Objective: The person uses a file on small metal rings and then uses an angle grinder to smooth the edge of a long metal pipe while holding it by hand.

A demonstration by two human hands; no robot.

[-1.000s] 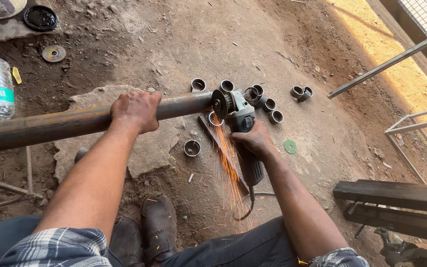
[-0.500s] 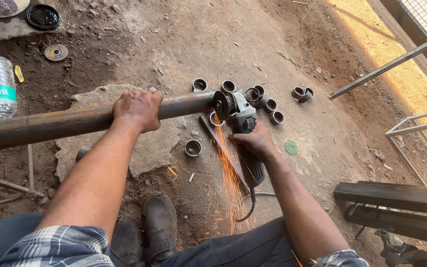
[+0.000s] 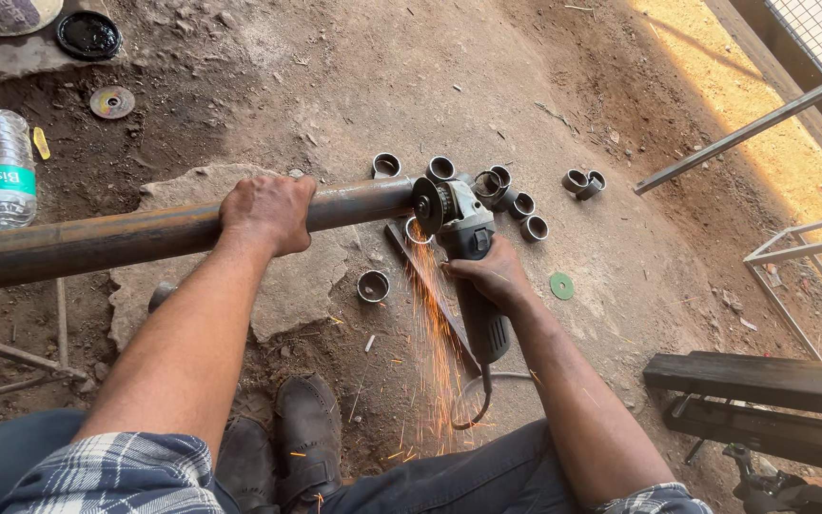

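1. Head view shows a long rusty pipe (image 3: pixel 145 233) lying across a flat stone (image 3: pixel 192 286) on the dirt floor. All places below are told from this pipe.
2. At the pipe's right end, a grinder (image 3: pixel 463 257) has its round disc pressed against the metal. Orange sparks (image 3: pixel 435 352) fly from the pipe end down toward the person.
3. The left hand (image 3: pixel 266 211) sits on top of the pipe, near its right end, with its fingers wrapped tight around it.
4. The right hand (image 3: pixel 482 278) is just below the pipe end. It is closed around the grinder's body.
5. The step looks like cutting a short piece off the pipe end. The cut does not look finished, because the end is still on the pipe.
6. The next move likely needs a firm hold on the pipe and a slow, even push of the disc.
7. Short cut rings (image 3: pixel 516 190) lie on the floor just past the pipe end. One more ring (image 3: pixel 373 286) lies just below the pipe.
8. A green disc (image 3: pixel 561 285) lies farther right of the pipe end.
9. A water bottle (image 3: pixel 4 169) lies above the pipe's left part.
10. Dark shoes (image 3: pixel 306 433) are well below the pipe.
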